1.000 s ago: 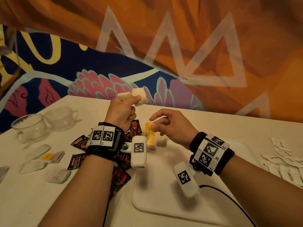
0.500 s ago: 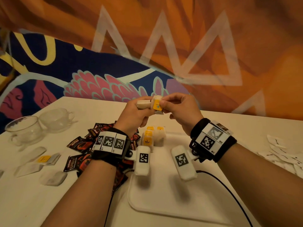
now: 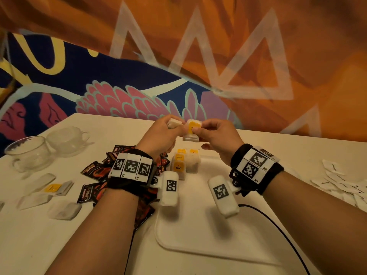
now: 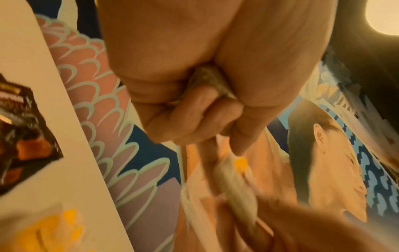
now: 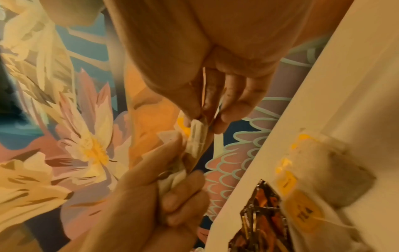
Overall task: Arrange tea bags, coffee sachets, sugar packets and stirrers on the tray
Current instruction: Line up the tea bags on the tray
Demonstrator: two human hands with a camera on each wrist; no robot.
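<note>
Tea bag, pale with a yellow tag, held above the table's far edge: right hand fingers pinch it; left hand fingers grip another bag. White tray below, near half bare.

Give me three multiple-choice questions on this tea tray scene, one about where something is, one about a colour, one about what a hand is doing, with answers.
1. Where do the coffee sachets lie?
A. On the table left of the tray
B. Inside a glass cup
C. In the right hand

2. What colour is the tag on the tea bags standing on the tray?
A. Green
B. Yellow
C. Blue

3. What is the right hand doing?
A. Resting flat on the table
B. Hanging idle, holding nothing
C. Pinching a tea bag in the air

Answers: 1 A, the dark sachets are piled on the table beside the tray's left edge. 2 B, the labels reading TEA are yellow. 3 C, thumb and fingers pinch it opposite the left hand.
</note>
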